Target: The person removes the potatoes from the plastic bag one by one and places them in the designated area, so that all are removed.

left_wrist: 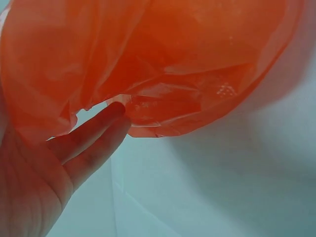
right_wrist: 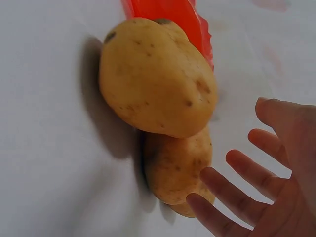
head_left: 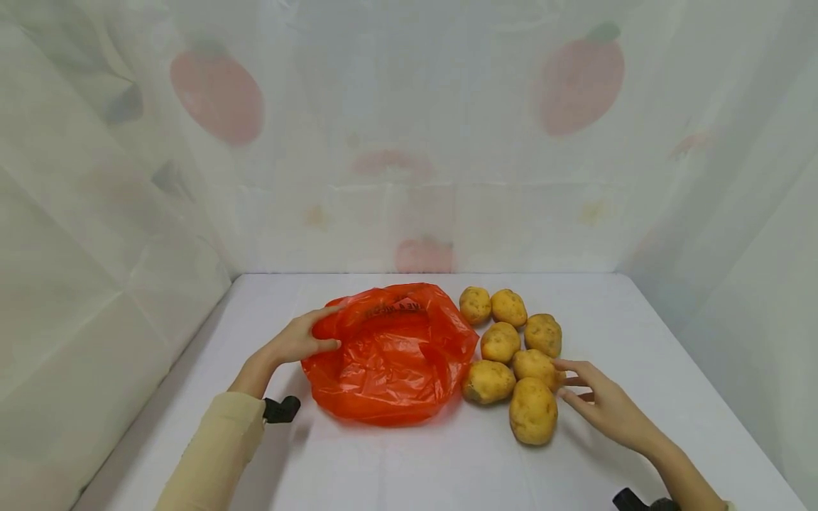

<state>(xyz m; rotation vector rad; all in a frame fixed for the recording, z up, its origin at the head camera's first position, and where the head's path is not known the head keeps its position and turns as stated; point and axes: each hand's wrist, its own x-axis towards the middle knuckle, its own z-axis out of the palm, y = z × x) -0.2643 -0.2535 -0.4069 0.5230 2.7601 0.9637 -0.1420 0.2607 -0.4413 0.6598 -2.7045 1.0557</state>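
A red plastic bag (head_left: 396, 355) stands on the table with its mouth spread wide. At its left rim rests my left hand (head_left: 307, 337), thumb and fingers apart. In the left wrist view the bag's red film (left_wrist: 163, 49) covers the thumb side of that hand, while straight fingers (left_wrist: 94, 143) extend along its outside. To the right of the bag lie several potatoes (head_left: 501, 342) in a loose cluster. My right hand (head_left: 603, 404) reaches in beside a potato (head_left: 537, 367), its fingers extended and spread around that potato's right end. A larger potato (head_left: 533, 411) lies nearest the front.
The white tabletop (head_left: 447, 468) runs back to a pale curtain (head_left: 396, 142) printed with faint red fruit. Sheets also hang along the left side (head_left: 83, 234) and right side (head_left: 735, 234) of the table.
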